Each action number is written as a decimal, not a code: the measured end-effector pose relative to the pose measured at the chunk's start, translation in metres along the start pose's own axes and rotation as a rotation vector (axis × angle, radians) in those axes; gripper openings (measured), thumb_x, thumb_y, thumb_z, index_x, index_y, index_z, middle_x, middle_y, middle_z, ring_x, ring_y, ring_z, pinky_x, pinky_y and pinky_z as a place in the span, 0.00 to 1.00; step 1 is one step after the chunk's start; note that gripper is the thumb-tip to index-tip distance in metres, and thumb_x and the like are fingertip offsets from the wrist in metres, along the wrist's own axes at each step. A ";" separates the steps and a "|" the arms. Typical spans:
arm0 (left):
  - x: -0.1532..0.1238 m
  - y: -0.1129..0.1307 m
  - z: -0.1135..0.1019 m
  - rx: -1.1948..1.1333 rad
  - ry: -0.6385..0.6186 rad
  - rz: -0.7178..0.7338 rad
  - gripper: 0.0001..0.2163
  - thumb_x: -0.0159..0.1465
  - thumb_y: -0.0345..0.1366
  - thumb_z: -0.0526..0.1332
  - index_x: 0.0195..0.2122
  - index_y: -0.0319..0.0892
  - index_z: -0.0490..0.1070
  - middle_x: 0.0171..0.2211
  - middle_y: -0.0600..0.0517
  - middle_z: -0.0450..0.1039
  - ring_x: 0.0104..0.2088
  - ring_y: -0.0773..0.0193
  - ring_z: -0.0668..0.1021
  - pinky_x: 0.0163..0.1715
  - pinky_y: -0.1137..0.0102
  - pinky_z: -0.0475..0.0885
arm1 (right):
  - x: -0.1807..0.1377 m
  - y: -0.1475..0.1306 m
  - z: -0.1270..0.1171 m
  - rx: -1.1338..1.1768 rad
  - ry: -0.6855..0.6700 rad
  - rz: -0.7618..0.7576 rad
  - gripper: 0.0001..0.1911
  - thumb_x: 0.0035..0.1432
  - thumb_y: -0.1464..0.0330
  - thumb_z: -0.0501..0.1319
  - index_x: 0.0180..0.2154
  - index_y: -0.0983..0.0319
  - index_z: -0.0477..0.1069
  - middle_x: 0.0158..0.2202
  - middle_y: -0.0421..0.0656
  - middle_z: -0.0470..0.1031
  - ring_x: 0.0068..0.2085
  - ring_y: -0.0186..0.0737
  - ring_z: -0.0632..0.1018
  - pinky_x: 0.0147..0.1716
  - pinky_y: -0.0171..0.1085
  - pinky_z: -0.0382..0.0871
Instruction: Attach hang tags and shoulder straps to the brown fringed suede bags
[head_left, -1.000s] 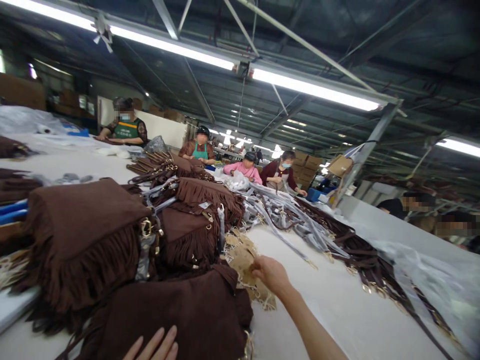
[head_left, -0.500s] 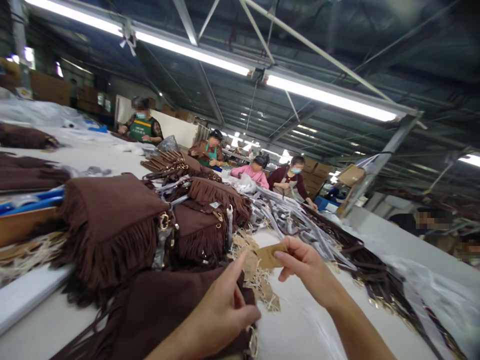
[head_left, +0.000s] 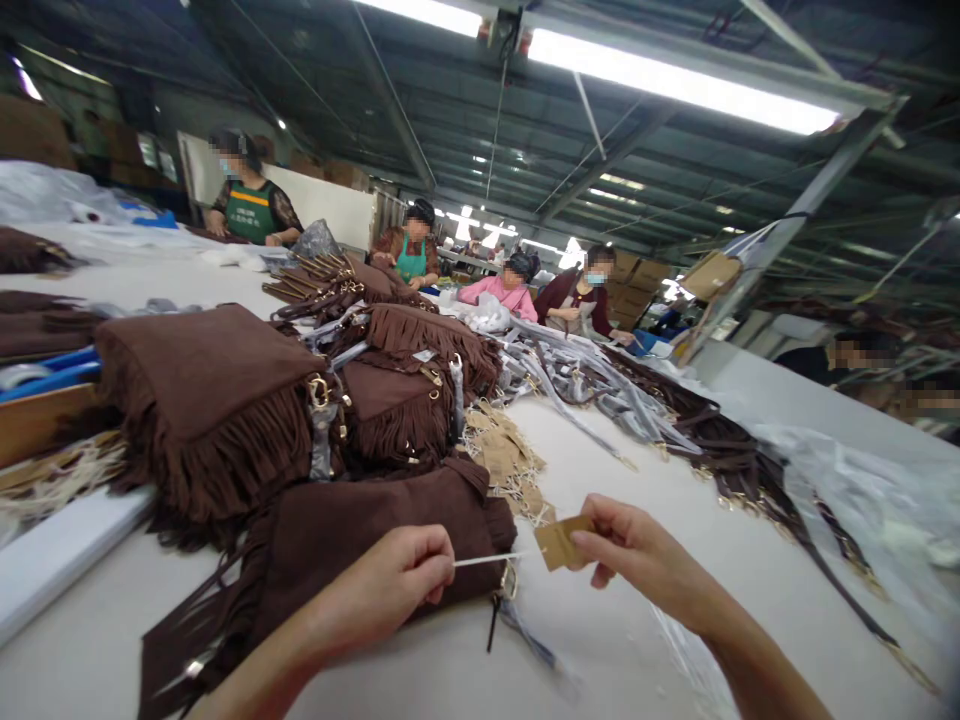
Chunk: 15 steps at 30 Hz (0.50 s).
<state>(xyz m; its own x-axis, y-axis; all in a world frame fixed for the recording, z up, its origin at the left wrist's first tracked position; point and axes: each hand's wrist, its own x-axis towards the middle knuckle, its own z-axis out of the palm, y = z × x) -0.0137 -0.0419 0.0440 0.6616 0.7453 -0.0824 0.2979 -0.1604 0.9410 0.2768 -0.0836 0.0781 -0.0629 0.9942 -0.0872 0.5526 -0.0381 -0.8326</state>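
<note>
Between the thumb and fingers of my right hand (head_left: 626, 550) is a tan card hang tag (head_left: 559, 541). My left hand (head_left: 416, 575) pinches the end of the tag's white string (head_left: 487, 560), which is drawn straight between both hands. Below and behind my left hand lies a dark brown fringed handbag (head_left: 360, 515) on the white table (head_left: 600, 650). A metal ring (head_left: 510, 578) shows at the bag's right end, close under the string. Just beyond, a pile of similar tan tags (head_left: 502, 450) with white strings is spread out.
More brown fringed bags (head_left: 214, 370) are stacked at the left and middle. Straps in grey wrapping (head_left: 577, 370) and dark straps with metal clasps (head_left: 720, 450) run along the right. Clear plastic (head_left: 847, 500) lies at the right edge. Several co-workers (head_left: 251, 200) work across the table.
My left hand has gone from open fingers to pinching the tag's string, pulling it left. The right hand has moved slightly down with the tag. The camera view has tilted lower.
</note>
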 end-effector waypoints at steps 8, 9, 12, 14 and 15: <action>0.009 0.029 0.034 0.534 -0.064 0.149 0.11 0.65 0.31 0.54 0.28 0.44 0.74 0.28 0.53 0.78 0.30 0.62 0.76 0.30 0.71 0.62 | -0.035 0.000 0.094 0.328 -0.057 -0.071 0.28 0.61 0.56 0.59 0.61 0.56 0.62 0.44 0.47 0.76 0.40 0.45 0.78 0.37 0.43 0.77; 0.012 0.031 0.035 0.519 -0.070 0.176 0.11 0.65 0.30 0.54 0.29 0.44 0.74 0.29 0.53 0.78 0.30 0.63 0.76 0.30 0.72 0.62 | -0.035 -0.003 0.101 0.387 -0.111 -0.056 0.30 0.61 0.55 0.59 0.62 0.56 0.60 0.38 0.44 0.76 0.34 0.42 0.78 0.32 0.41 0.76; 0.022 0.036 0.032 0.509 -0.038 0.193 0.09 0.61 0.28 0.55 0.27 0.43 0.74 0.25 0.55 0.75 0.27 0.66 0.73 0.28 0.73 0.59 | -0.029 -0.005 0.102 0.393 -0.104 -0.082 0.22 0.61 0.56 0.61 0.52 0.59 0.71 0.31 0.40 0.73 0.30 0.37 0.74 0.30 0.36 0.70; 0.028 0.039 0.028 0.477 -0.049 0.170 0.08 0.59 0.28 0.56 0.24 0.42 0.71 0.22 0.56 0.71 0.25 0.68 0.70 0.25 0.74 0.57 | -0.023 -0.002 0.091 0.315 -0.067 -0.114 0.15 0.60 0.57 0.61 0.42 0.60 0.76 0.32 0.41 0.75 0.33 0.38 0.74 0.34 0.35 0.68; 0.031 0.041 0.026 0.442 -0.066 0.157 0.08 0.58 0.29 0.56 0.23 0.41 0.70 0.21 0.57 0.69 0.25 0.68 0.69 0.24 0.74 0.56 | -0.020 0.000 0.085 0.255 -0.050 -0.122 0.14 0.61 0.57 0.60 0.38 0.61 0.77 0.32 0.41 0.75 0.34 0.38 0.73 0.34 0.35 0.66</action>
<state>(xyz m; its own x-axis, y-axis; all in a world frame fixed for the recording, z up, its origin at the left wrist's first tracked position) 0.0372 -0.0422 0.0711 0.7600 0.6498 0.0155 0.4458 -0.5384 0.7151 0.2075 -0.1122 0.0337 -0.1602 0.9871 0.0005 0.3124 0.0512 -0.9486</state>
